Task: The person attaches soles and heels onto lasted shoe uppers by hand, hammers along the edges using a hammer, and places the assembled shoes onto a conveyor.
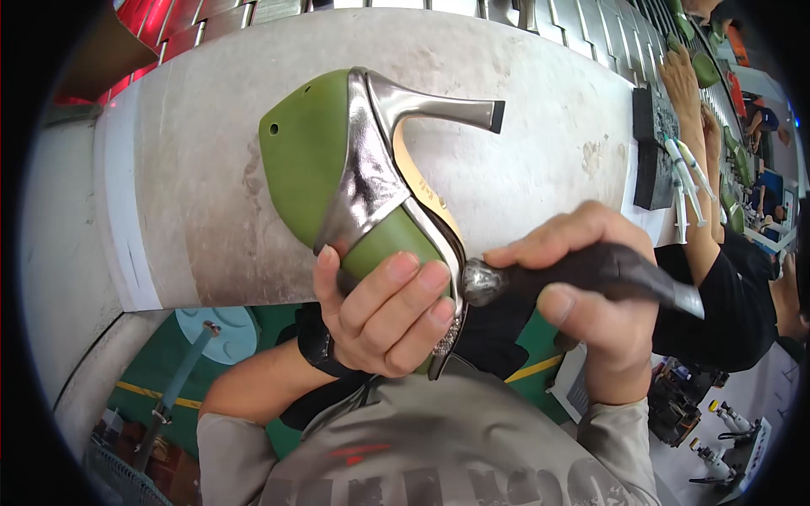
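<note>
While my left grip [384, 325] holds the shiny silver shoe [371, 169] with a green foot shape [308, 156] inside, over the near edge of the worktop [540, 110], my right grip [612, 325] squeezes a dark tool [599, 268], its metal end [483, 282] right by the shoe.

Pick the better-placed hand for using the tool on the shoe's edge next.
Right, probably: the right hand grips the tool, metal head close beside that edge. The left hand is occupied holding the shoe.
</note>
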Demonstrator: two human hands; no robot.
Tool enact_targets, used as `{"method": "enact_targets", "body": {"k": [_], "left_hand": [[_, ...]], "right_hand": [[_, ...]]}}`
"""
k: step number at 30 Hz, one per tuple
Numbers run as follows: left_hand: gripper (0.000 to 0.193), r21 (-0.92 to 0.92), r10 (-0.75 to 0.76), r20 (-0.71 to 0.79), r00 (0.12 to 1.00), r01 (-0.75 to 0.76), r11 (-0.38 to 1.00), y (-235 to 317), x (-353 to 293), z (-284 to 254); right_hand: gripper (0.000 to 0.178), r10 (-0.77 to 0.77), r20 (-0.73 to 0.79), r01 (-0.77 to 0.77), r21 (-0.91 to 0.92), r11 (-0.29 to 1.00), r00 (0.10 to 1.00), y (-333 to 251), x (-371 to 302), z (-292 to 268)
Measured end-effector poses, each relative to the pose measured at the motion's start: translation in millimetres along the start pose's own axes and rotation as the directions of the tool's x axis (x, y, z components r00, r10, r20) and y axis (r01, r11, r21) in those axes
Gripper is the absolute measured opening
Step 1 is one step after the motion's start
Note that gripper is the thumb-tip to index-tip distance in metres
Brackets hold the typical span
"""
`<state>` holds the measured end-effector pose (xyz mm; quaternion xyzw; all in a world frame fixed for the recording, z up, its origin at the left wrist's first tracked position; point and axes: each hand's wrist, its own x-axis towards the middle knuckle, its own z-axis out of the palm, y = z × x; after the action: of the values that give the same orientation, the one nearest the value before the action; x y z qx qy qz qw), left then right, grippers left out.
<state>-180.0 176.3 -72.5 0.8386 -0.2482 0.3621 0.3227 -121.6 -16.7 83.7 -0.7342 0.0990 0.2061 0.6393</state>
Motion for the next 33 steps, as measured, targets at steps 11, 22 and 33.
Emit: {"method": "enact_targets", "body": {"k": [11,22,33], "left_hand": [[0.022,-0.014,-0.014,-0.081,0.997,0.012,1.0,0,2,7],[0.024,-0.052,-0.017,-0.033,0.999,0.015,0.999,4,5,1],[0.028,0.005,-0.039,-0.038,0.999,0.039,0.999,3,5,3]], "right_hand": [[0.029,0.069,0.131,-0.068,-0.011,0.998,0.989,-10,54,8],[0.03,-0.245,-0.036,0.244,-0.029,0.969,0.969,2,49,45],[0.032,-0.391,-0.067,0.385,-0.095,0.918,0.918,-13,47,22]]}}
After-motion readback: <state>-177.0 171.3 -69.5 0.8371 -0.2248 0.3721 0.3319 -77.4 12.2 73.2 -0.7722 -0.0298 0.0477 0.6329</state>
